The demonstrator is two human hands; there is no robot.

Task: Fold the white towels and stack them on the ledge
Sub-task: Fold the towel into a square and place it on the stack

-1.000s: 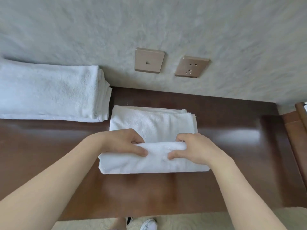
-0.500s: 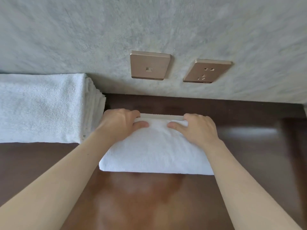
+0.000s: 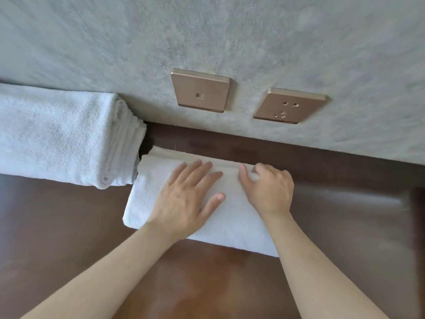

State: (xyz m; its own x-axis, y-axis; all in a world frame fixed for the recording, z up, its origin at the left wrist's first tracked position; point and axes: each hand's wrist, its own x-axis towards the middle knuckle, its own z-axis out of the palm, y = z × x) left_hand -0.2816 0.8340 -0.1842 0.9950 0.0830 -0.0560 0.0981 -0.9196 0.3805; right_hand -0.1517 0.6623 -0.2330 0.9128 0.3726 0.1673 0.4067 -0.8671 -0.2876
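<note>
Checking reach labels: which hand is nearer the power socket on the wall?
Right. The right hand sits on the towel almost directly below the power socket; the left hand lies farther left, under the switch plate.

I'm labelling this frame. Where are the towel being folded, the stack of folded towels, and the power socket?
towel being folded (image 3: 232, 217): head view, flat top face.
stack of folded towels (image 3: 57, 137): head view, top towel.
power socket (image 3: 288, 105): head view, plate centre.
</note>
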